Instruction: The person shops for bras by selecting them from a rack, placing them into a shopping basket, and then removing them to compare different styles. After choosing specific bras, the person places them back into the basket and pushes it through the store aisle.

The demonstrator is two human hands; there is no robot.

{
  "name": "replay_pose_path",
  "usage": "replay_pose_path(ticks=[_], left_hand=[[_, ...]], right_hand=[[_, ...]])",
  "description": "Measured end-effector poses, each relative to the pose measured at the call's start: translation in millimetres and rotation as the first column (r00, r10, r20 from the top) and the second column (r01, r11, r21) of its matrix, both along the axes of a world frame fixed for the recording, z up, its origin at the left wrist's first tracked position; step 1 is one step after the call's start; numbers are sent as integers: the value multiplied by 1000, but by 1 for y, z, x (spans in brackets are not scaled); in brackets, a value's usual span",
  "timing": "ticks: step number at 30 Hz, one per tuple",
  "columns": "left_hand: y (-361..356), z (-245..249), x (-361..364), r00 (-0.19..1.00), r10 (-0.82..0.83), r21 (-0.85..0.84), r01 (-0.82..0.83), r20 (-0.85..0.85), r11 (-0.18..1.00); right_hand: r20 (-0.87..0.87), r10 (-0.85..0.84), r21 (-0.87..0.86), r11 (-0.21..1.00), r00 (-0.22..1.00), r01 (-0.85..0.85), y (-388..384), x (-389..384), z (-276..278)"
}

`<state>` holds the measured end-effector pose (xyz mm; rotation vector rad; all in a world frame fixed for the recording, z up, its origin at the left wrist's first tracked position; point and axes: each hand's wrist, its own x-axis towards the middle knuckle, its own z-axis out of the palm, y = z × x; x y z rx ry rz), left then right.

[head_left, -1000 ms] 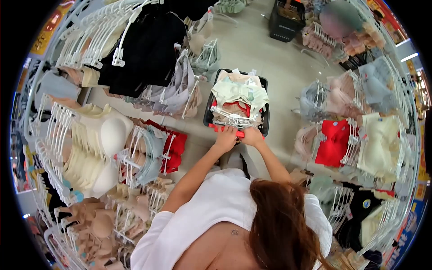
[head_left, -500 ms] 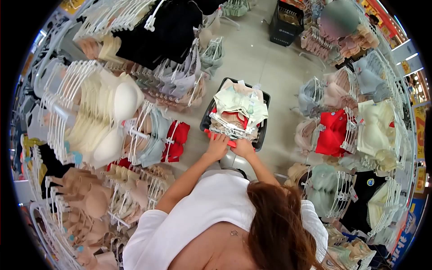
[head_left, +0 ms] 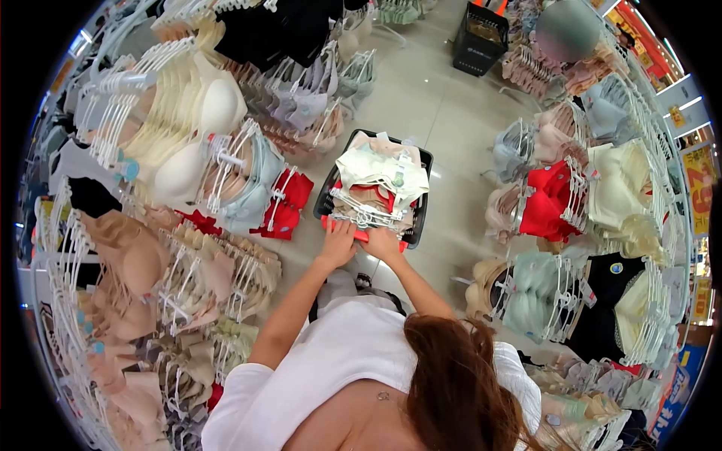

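Note:
A black shopping basket (head_left: 426,188) stands in front of me over the aisle floor. Its red handle (head_left: 361,235) runs along the side nearest my body. My left hand (head_left: 339,244) is closed over the left part of this handle, and my right hand (head_left: 382,244) grips it on the right. Inside the basket lies a pile of bras, with a pale cream bra (head_left: 376,169) on top. Red and beige pieces show below it, along with white plastic hangers (head_left: 368,216) close to my fingers. The pile hides the bottom of the basket.
Bras on white hangers crowd racks on both sides, including cream bras (head_left: 218,105) and red bras (head_left: 289,203) at left. Opposite hang more red bras (head_left: 549,199) and black garments (head_left: 602,301). Another black basket (head_left: 478,41) stands farther along the tiled floor (head_left: 429,90).
The nearby racks have shifted upward in my view, and my basket and hands sit slightly farther left. Both hands keep hold of the red handle.

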<state>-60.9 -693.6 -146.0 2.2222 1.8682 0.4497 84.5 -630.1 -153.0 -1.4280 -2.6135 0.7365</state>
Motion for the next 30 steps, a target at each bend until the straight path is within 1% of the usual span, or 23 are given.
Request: replay_pose_path(ticks=[2, 4, 7, 8, 10, 11, 13, 14, 15, 16, 17, 18, 19, 20, 21, 23, 24, 25, 26, 28, 30], left_hand=[[-16, -1, 3, 1000, 10, -24, -10, 17, 1000], [-32, -6, 5, 999, 5, 22, -6, 35, 1000], [-52, -11, 10, 998, 29, -2, -28, 48, 1000], [-58, -11, 12, 998, 27, -1, -27, 48, 1000], [-70, -11, 13, 993, 11, -42, -6, 116, 999], [-75, -10, 13, 994, 9, -41, -5, 111, 999], [-81, -7, 8, 973, -10, -44, 21, 231, 999], [-82, -4, 6, 974, -13, -42, 23, 226, 999], [-79, 9, 3, 916, 19, -109, 27, 402, 994], [-76, 26, 2, 824, 64, -177, 44, 562, 983], [-71, 50, 1, 824, 63, -178, 47, 564, 983], [-65, 87, -1, 713, 61, -100, 13, 698, 995], [-64, 129, -1, 581, 49, -34, -36, 812, 999], [-65, 179, 1, 309, 79, -86, 9, 948, 996], [-77, 248, 0, 63, 168, -173, 80, 984, 982], [-110, 325, -14, -44, -26, 35, 238, 999, 971], [-133, 357, -2, -160, -144, 159, 89, 977, 983], [-111, 349, -27, -444, -466, 643, 542, 765, 540], [-119, 352, -26, -448, -461, 643, 539, 766, 544], [-152, 381, -11, -467, -440, 629, 414, 767, 658], [-182, 411, 2, -481, -430, 599, 282, 764, 750]], right_hand=[[13, 15, 10, 1000, 1000, -16, -15, 3, -1], [24, 33, 26, 999, 999, -33, -25, 5, -1], [17, 38, 1, 999, 999, -38, -43, 11, -1], [41, 47, 1, 999, 998, -47, -48, 13, -1], [64, 55, 0, 998, 996, -55, -57, 15, -1], [69, 61, -4, 998, 996, -60, -61, 17, 0], [89, 73, -23, 997, 993, -72, -68, 18, 4], [84, 71, -20, 997, 994, -69, -71, 20, 4], [68, 78, -18, 997, 995, -77, -73, 22, 4], [55, 87, -18, 996, 995, -86, -75, 25, 4], [78, 79, -56, 996, 994, -74, -76, 25, 9], [80, 76, -62, 996, 994, -71, -76, 25, 7], [120, 75, -63, 996, 990, -68, -76, 24, 3], [159, 76, -62, 996, 984, -67, -77, 24, 0], [154, 63, -60, 997, 986, -55, -77, 24, -2], [148, 64, -74, 996, 987, -54, -75, 25, 5], [142, 66, -93, 994, 988, -53, -75, 24, 8], [158, 55, -69, 997, 986, -45, -75, 23, 5], [163, 55, -75, 996, 985, -44, -76, 24, 3], [153, 58, -68, 997, 987, -48, -76, 24, 4], [183, 52, -54, 998, 982, -43, -75, 23, 1]])
